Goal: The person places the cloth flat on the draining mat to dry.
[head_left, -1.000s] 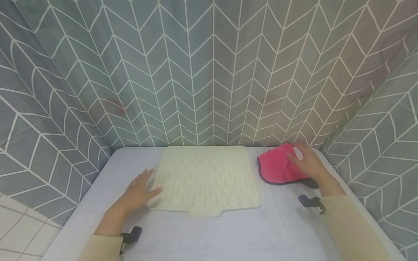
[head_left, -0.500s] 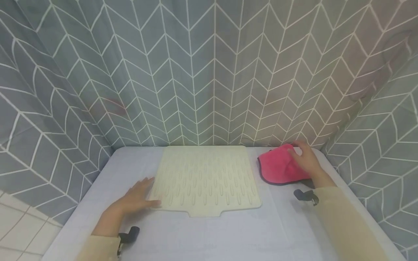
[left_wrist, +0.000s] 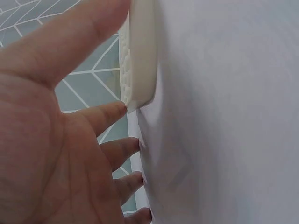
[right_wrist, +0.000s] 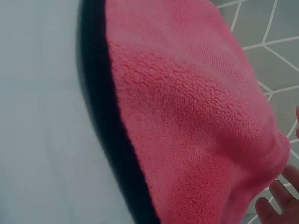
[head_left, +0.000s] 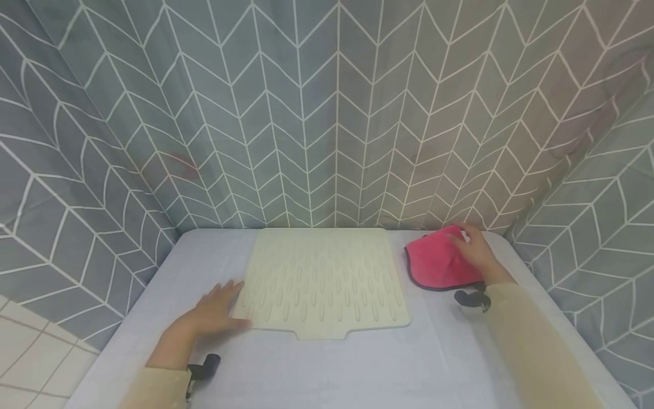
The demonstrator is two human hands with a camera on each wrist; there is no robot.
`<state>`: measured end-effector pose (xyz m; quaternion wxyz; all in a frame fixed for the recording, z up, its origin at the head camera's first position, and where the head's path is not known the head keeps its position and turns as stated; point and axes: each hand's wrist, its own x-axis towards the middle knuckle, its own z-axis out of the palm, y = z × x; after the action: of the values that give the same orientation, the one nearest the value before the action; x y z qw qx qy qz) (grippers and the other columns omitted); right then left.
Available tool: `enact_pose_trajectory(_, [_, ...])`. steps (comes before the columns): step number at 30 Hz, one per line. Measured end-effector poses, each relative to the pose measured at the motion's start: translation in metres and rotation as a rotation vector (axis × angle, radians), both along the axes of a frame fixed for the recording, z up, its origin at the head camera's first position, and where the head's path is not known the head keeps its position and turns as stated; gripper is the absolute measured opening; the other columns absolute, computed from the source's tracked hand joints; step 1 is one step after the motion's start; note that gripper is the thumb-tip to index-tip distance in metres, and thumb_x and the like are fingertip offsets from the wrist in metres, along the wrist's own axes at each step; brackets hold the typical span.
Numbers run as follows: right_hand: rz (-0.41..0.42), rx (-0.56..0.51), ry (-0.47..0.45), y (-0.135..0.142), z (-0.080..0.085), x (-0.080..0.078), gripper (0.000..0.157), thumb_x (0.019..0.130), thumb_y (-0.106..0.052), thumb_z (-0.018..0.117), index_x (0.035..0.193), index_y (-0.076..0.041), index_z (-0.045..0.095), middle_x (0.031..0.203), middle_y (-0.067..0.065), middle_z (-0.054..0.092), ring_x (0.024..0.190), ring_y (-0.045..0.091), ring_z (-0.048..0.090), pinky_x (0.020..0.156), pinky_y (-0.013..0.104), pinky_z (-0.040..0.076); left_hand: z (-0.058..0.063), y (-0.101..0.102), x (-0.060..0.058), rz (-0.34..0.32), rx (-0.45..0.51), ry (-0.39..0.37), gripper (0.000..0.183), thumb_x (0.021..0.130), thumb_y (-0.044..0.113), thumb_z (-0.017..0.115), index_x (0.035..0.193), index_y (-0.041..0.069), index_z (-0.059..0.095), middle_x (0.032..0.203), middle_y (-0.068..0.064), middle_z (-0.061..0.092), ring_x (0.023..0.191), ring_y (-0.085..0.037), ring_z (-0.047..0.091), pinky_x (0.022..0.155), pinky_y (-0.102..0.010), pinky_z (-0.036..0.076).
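A cream ribbed mat (head_left: pixel 322 278) with a tab on its near edge lies flat on the table. My left hand (head_left: pixel 217 309) is at its near left corner, fingers spread and thumb straight. In the left wrist view, the thumb and forefinger of that hand (left_wrist: pixel 51 158) are at the edge of the mat (left_wrist: pixel 142 60). A pink fleecy cloth (head_left: pixel 436 258) with a dark border lies crumpled at the right. My right hand (head_left: pixel 480 253) is at its right side, thumb and fingers apart. The right wrist view shows fingertips (right_wrist: pixel 275 203) beside the raised end of the cloth (right_wrist: pixel 187 107).
A white cover lies over the table (head_left: pixel 378 369). Grey curtains (head_left: pixel 327 113) with white zigzag lines stand behind it and at both sides. White floor tiles (head_left: pixel 41 358) show at the lower left.
My left hand has shifted slightly toward me along the mat's left edge. The right wrist has swung a little left while its fingers stay by the cloth. Mat and cloth hardly differ.
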<state>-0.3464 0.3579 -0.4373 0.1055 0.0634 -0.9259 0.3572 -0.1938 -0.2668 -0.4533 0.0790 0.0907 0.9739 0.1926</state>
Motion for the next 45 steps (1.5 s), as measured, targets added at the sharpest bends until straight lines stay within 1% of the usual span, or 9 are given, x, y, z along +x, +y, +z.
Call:
enact_pose_trajectory(3, [0.002, -0.027, -0.059, 0.000, 0.000, -0.003, 0.056, 0.104, -0.028, 0.055, 0.143, 0.009, 0.040, 0.149, 0.040, 0.030, 0.139, 0.059, 0.024, 0.111, 0.070, 0.024, 0.000, 0.000, 0.001, -0.004, 0.003, 0.003, 0.113, 0.072, 0.062, 0.078, 0.150, -0.007, 0.034, 0.153, -0.038, 0.027, 0.139, -0.063, 0.018, 0.109, -0.077, 0.016])
enact_pose_trajectory(10, [0.007, -0.061, -0.155, 0.000, -0.007, -0.004, 0.061, 0.105, -0.032, 0.052, 0.149, 0.006, 0.035, 0.150, 0.038, 0.033, 0.139, 0.057, 0.027, 0.113, 0.067, 0.024, -0.001, -0.001, 0.003, -0.005, 0.012, -0.012, 0.112, 0.073, 0.060, 0.079, 0.150, -0.007, 0.033, 0.153, -0.038, 0.026, 0.139, -0.064, 0.017, 0.108, -0.077, 0.015])
enact_pose_trajectory(12, [0.001, -0.061, -0.153, 0.002, -0.012, -0.004, 0.060, 0.105, -0.029, 0.055, 0.150, 0.004, 0.035, 0.149, 0.037, 0.035, 0.138, 0.057, 0.030, 0.112, 0.066, 0.027, -0.001, 0.000, 0.004, -0.008, 0.015, -0.016, 0.112, 0.073, 0.059, 0.079, 0.150, -0.007, 0.033, 0.153, -0.038, 0.026, 0.139, -0.064, 0.017, 0.108, -0.077, 0.015])
enact_pose_trajectory(16, [-0.018, -0.043, -0.096, 0.007, -0.017, -0.005, 0.055, 0.101, -0.023, 0.062, 0.146, 0.003, 0.044, 0.141, 0.037, 0.045, 0.127, 0.055, 0.045, 0.103, 0.063, 0.041, 0.001, 0.002, 0.003, -0.009, 0.013, -0.014, 0.111, 0.073, 0.058, 0.080, 0.150, -0.007, 0.034, 0.153, -0.038, 0.027, 0.139, -0.063, 0.018, 0.109, -0.077, 0.015])
enact_pose_trajectory(20, [-0.020, -0.061, -0.057, 0.009, -0.016, -0.004, 0.052, 0.097, -0.019, 0.067, 0.142, 0.001, 0.050, 0.136, 0.035, 0.051, 0.119, 0.053, 0.054, 0.094, 0.059, 0.050, 0.002, 0.002, 0.002, -0.004, 0.003, -0.016, 0.111, 0.073, 0.058, 0.080, 0.150, -0.006, 0.034, 0.154, -0.037, 0.027, 0.139, -0.063, 0.018, 0.109, -0.077, 0.015])
enact_pose_trajectory(27, [-0.044, -0.066, -0.027, 0.008, -0.003, 0.004, 0.049, 0.096, -0.022, 0.070, 0.139, -0.003, 0.056, 0.136, 0.029, 0.054, 0.118, 0.051, 0.055, 0.094, 0.059, 0.050, 0.001, 0.002, 0.001, 0.004, -0.001, -0.016, 0.110, 0.073, 0.058, 0.080, 0.151, -0.005, 0.034, 0.154, -0.036, 0.027, 0.140, -0.062, 0.018, 0.109, -0.076, 0.015])
enact_pose_trajectory(34, [-0.057, -0.021, -0.015, 0.002, 0.014, 0.014, 0.051, 0.097, -0.035, 0.067, 0.137, -0.006, 0.057, 0.134, 0.027, 0.055, 0.119, 0.049, 0.053, 0.093, 0.062, 0.048, -0.001, 0.001, 0.001, 0.014, 0.003, -0.030, 0.111, 0.072, 0.059, 0.080, 0.152, -0.004, 0.034, 0.155, -0.036, 0.026, 0.141, -0.061, 0.018, 0.110, -0.077, 0.013])
enact_pose_trajectory(37, [-0.048, -0.003, -0.006, 0.001, 0.022, 0.017, 0.051, 0.097, -0.039, 0.066, 0.137, -0.007, 0.058, 0.132, 0.027, 0.057, 0.119, 0.049, 0.053, 0.093, 0.063, 0.046, -0.001, 0.000, 0.000, 0.013, 0.006, -0.030, 0.111, 0.072, 0.059, 0.080, 0.152, -0.004, 0.034, 0.155, -0.036, 0.026, 0.141, -0.061, 0.017, 0.110, -0.077, 0.013])
enact_pose_trajectory(45, [0.003, -0.005, 0.049, -0.007, 0.048, 0.026, 0.049, 0.098, -0.038, 0.066, 0.135, -0.007, 0.059, 0.128, 0.027, 0.060, 0.118, 0.048, 0.054, 0.090, 0.062, 0.046, 0.002, 0.001, 0.002, 0.014, 0.011, -0.028, 0.109, 0.073, 0.057, 0.080, 0.152, -0.004, 0.033, 0.155, -0.036, 0.026, 0.141, -0.061, 0.017, 0.111, -0.075, 0.014])
